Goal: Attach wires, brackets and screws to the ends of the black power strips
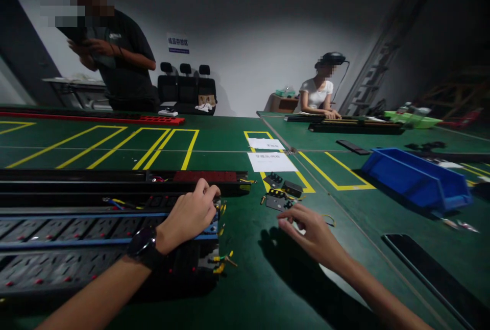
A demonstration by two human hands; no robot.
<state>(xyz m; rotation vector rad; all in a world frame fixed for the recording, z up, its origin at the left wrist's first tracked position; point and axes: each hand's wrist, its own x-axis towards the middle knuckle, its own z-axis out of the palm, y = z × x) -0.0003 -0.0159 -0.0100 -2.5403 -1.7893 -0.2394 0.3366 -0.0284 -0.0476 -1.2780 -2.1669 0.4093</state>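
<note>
My left hand [190, 215], with a black watch on the wrist, rests curled on the right end of a stack of long black power strips [76, 238], fingers pressing down on the end of one strip. Yellow and green wires [222, 261] stick out from the strip ends. My right hand [312, 233] hovers over the green table [268, 279] with fingers spread and nothing in it, just below a cluster of small black parts [281, 195].
Two white paper sheets [271, 161] lie behind the parts. A blue bin [417, 179] sits at right, a black strip [436, 276] near the right edge. One person stands at the back left, another sits at the far table behind more strips [356, 126].
</note>
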